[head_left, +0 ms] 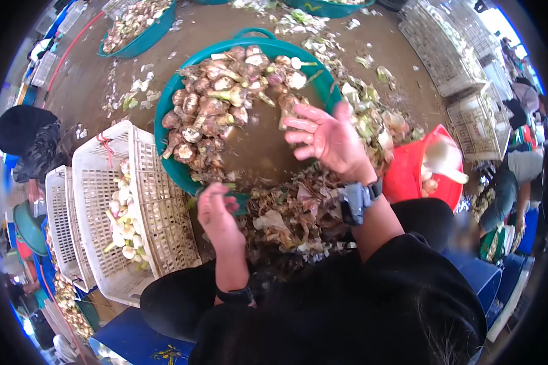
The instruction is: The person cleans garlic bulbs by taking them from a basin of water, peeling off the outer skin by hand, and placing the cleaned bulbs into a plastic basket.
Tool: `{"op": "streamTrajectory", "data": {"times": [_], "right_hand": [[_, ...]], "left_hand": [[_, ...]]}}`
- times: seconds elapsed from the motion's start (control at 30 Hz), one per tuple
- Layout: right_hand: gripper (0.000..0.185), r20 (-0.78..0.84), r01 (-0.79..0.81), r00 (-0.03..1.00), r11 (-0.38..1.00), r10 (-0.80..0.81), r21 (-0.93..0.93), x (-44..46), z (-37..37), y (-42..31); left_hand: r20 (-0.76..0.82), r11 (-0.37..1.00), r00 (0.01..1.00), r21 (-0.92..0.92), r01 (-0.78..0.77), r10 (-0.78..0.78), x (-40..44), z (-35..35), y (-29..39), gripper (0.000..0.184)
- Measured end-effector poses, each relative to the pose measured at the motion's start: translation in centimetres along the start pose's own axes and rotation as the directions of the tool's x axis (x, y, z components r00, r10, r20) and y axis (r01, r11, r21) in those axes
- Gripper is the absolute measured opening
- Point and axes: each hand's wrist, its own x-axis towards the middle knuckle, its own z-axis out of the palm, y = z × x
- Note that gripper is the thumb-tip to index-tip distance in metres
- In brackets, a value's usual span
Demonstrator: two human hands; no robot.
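Observation:
My right hand [332, 139] is open over the right side of a green tub [164, 115], palm turned up and fingers spread, with nothing in it. Below the tub's front rim my left hand [218, 213] has its fingers curled. A small dark edge shows beside them, but I cannot make out what they hold. Soil-covered garlic bulbs [213, 106] fill the left and far parts of the tub, and its near right part shows brown bottom. Dry skins and leaves [286, 213] lie heaped between the tub and my lap.
On my left stands a white crate [97, 176] holding cleaned garlic [126, 225]. A red bucket [405, 173] with pale bulbs is on my right. Another green tub [149, 39] sits farther off. Stacked crates [435, 52] and co-workers [27, 143] are around the sides.

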Motion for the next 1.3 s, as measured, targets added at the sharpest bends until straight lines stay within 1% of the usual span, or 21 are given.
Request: {"op": "streamTrajectory", "data": {"times": [0.07, 0.1, 0.13, 0.17, 0.23, 0.3, 0.4, 0.47, 0.5, 0.57, 0.6, 0.63, 0.67, 0.73, 0.87, 1.0, 1.1, 1.13, 1.17, 1.23, 1.3], "right_hand": [[0.056, -0.556, -0.297, 0.828, 0.779, -0.078, -0.552, 4.8, -4.3, 2.6], [0.051, -0.387, -0.374, 0.891, 0.103, -0.239, -0.922, 8.9, -13.6, 6.2], [0.054, -0.559, -0.468, 0.750, 0.314, -0.353, -0.826, 11.2, -18.4, 10.3], [0.046, -0.569, -0.608, 0.749, -0.012, -0.339, -0.794, 10.2, -13.8, 10.0], [0.028, -0.420, -0.356, 0.907, -0.585, -0.028, -0.729, 12.6, -17.8, 12.1], [0.028, -0.366, -0.412, 0.911, -0.394, -0.188, -0.822, 14.8, -28.1, 16.2], [0.045, -0.101, -0.104, 0.994, -0.092, -0.031, -0.990, 10.7, -13.2, 11.4], [0.044, 0.042, 0.050, 0.996, -0.089, 0.083, -0.995, 7.3, -4.9, 10.2], [0.040, 0.064, 0.078, 0.985, -0.081, 0.159, -0.994, 5.8, -2.3, 10.1], [0.032, 0.086, 0.090, 0.967, -0.005, 0.239, -0.996, 2.6, 2.9, 10.2], [0.029, 0.091, 0.078, 0.964, 0.062, 0.249, -0.995, 1.4, 4.7, 10.4], [0.024, 0.100, 0.143, 0.974, -0.210, 0.202, -0.967, 0.8, 4.8, 10.8], [0.024, 0.108, 0.153, 0.972, -0.210, 0.209, -0.966, 0.3, 5.1, 10.9], [0.019, 0.071, 0.185, 0.969, -0.506, 0.235, -0.842, -0.2, 5.8, 10.7], [0.018, 0.057, 0.176, 0.972, -0.542, 0.228, -0.822, -0.8, 5.0, 11.5], [0.020, -0.123, -0.156, 0.963, 0.121, 0.238, -0.980, -0.5, 3.1, 11.9], [0.024, -0.341, -0.458, 0.888, 0.536, 0.309, -0.709, -0.9, 2.4, 11.2], [0.025, -0.415, -0.552, 0.827, 0.689, 0.380, -0.469, -1.0, 2.2, 10.9], [0.023, -0.299, -0.333, 0.941, 0.582, 0.158, -0.742, -1.4, 3.2, 11.0], [0.021, -0.012, 0.002, 0.995, 0.149, -0.097, -0.989, -1.8, 3.4, 11.2], [0.019, 0.167, 0.116, 0.975, -0.307, -0.147, -0.945, -1.9, 1.7, 10.5]], "left_hand": [[0.049, 0.998, 0.997, 0.020, 0.059, -0.060, 0.2, 0.8, -1.4, 0.010], [0.077, 0.997, 0.995, 0.061, 0.050, -0.055, 0.2, 1.1, -1.6, 0.011], [0.134, 0.999, 0.990, 0.026, 0.037, -0.040, 0.2, 1.2, -1.9, 0.015], [0.146, 1.000, 0.989, 0.003, 0.020, -0.020, 0.3, 1.3, -2.2, 0.018], [0.163, 1.000, 0.987, 0.002, -0.018, 0.017, 1.3, 1.2, -3.3, 0.017], [0.146, 0.997, 0.987, -0.061, -0.057, 0.065, 2.4, 0.9, -4.8, 0.018], [-0.036, 0.980, 0.996, 0.183, -0.072, 0.080, 4.8, 0.3, -7.5, 0.044], [-0.087, 0.927, 0.926, 0.049, 0.372, -0.367, 3.9, 0.7, -3.2, 0.050], [-0.105, 0.928, 0.924, 0.028, 0.372, -0.368, 4.0, 0.4, -2.6, 0.050], [0.227, 0.876, 0.865, -0.084, 0.475, -0.447, 3.7, -0.1, -1.8, 0.040], [0.217, 0.879, 0.873, -0.099, 0.466, -0.438, 3.6, 0.0, -1.9, 0.040], [0.191, 0.948, 0.937, -0.072, 0.311, -0.293, 3.4, 0.4, -2.4, 0.037], [0.173, 0.988, 0.975, -0.038, 0.150, -0.142, 3.2, 0.7, -2.9, 0.035], [0.179, 0.991, 0.976, -0.025, 0.133, -0.127, 3.2, 0.7, -3.6, 0.031], [0.192, 0.948, 0.934, -0.036, 0.315, -0.302, 2.7, 0.3, -3.7, 0.023], [0.370, 0.929, 0.875, -0.074, 0.361, -0.311, 2.6, -0.9, -3.4, 0.017], [0.413, 0.954, 0.907, -0.234, 0.185, -0.074, 2.3, -0.6, -3.4, 0.018], [0.582, 0.915, 0.803, -0.244, 0.322, -0.127, 2.4, -1.6, -2.6, 0.022], [0.519, 0.999, 0.853, -0.015, -0.048, 0.048, 3.6, -1.5, -2.7, 0.032], [0.501, 0.968, 0.840, 0.231, 0.101, -0.207, 2.7, -1.4, -1.4, 0.054], [0.581, 0.932, 0.807, 0.340, -0.125, -0.104, 2.2, -1.7, -2.2, 0.052]]}}
